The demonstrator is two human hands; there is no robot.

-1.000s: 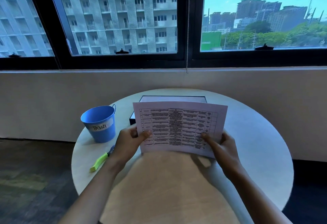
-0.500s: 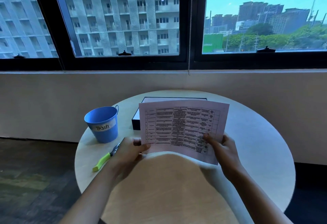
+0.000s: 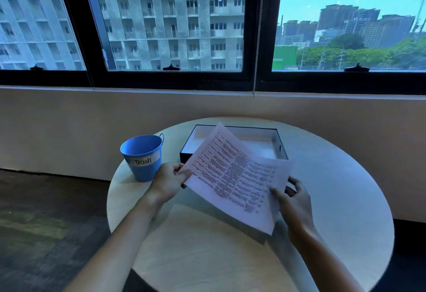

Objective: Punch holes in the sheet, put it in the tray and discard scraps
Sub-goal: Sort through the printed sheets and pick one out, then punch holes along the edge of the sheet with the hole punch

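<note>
A white printed sheet (image 3: 232,176) with a table of text is held above the round table, turned so one corner points at the tray. My left hand (image 3: 169,182) pinches its left edge. My right hand (image 3: 294,201) grips its near right edge, fingers curled behind the paper. A dark tray (image 3: 280,143) with a white inside stands at the back of the table, partly covered by the sheet. A blue bucket (image 3: 144,155) labelled "Trash" stands left of the tray. No hole punch shows.
The round pale table (image 3: 334,199) sits against a low wall under large windows. Dark floor lies to the left. A blind cord (image 3: 258,38) hangs behind the table.
The sheet has turned clockwise and tipped flatter, its far corner now over the tray. My left hand rose along the left edge. The green marker is hidden from view.
</note>
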